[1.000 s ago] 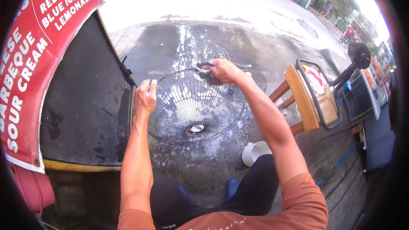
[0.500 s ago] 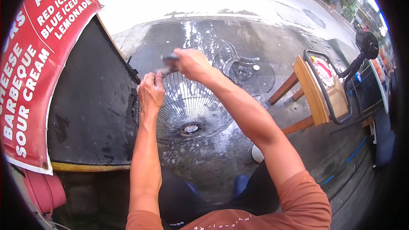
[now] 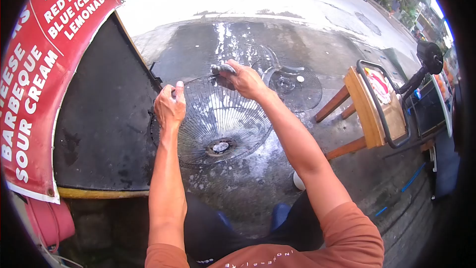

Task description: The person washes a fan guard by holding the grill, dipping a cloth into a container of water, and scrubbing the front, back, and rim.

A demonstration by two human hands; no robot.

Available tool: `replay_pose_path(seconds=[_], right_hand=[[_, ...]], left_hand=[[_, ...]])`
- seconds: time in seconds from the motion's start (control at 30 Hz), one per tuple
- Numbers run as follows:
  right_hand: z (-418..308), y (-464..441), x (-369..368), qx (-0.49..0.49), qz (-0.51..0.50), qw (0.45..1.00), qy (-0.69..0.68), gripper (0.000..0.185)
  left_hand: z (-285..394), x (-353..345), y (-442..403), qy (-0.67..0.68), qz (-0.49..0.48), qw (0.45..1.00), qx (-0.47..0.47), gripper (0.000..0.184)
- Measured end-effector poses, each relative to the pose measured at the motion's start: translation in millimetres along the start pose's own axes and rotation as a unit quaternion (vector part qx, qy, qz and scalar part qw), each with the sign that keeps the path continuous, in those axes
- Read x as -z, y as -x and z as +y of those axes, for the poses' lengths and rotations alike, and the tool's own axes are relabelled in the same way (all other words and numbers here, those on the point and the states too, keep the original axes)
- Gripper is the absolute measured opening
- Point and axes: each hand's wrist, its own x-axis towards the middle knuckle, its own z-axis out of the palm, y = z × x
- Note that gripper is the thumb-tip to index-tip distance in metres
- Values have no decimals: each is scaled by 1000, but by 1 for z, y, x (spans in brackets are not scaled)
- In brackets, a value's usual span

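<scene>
A round wire fan grille (image 3: 218,124) leans tilted in front of me, wet, with a ring-shaped hub low in its middle. My left hand (image 3: 169,105) is closed around its upper left rim, thumb pointing up. Pressed between the fingers of my right hand (image 3: 246,80) is a dark, foam-covered scrubbing pad (image 3: 223,69), touching the top rim; its exact kind is hard to make out. Behind, a second fan grille (image 3: 308,89) lies flat on the wet ground, with a dark curved piece (image 3: 271,72) on it.
To the left stands a black board (image 3: 106,114) under a red menu banner (image 3: 54,25). On the right are a wooden stool (image 3: 369,104) and a black fan stand (image 3: 411,82). A white round object (image 3: 298,181) sits by my right leg. Soapy water streaks the pavement (image 3: 198,54).
My right hand has moved right along the top rim with the scrubbing pad. The left hand keeps its hold on the grille, shifted slightly left.
</scene>
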Motion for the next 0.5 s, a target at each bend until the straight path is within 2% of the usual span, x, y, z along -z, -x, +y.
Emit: replay_pose_path(seconds=[0.07, 0.17, 0.27, 0.37, 0.4, 0.5], right_hand=[[6, -3, 5, -23, -33, 999, -29, 34], [31, 13, 18, -30, -33, 996, -71, 33], [84, 41, 14, -15, -26, 995, -99, 35], [114, 55, -6, -60, 35, 986, -151, 39], [105, 56, 4, -63, 9, 990, -126, 39], [92, 46, 7, -24, 81, 987, -140, 37]], left_hand=[[-3, 4, 1, 6, 9, 1000, 4, 53], [-17, 10, -2, 10, 22, 999, 22, 54], [-35, 16, -4, 21, 40, 998, 33, 54], [-29, 18, -2, 26, 36, 998, 35, 56], [-27, 18, -1, 31, 37, 998, 29, 57], [-38, 18, -3, 56, 38, 995, 68, 58]])
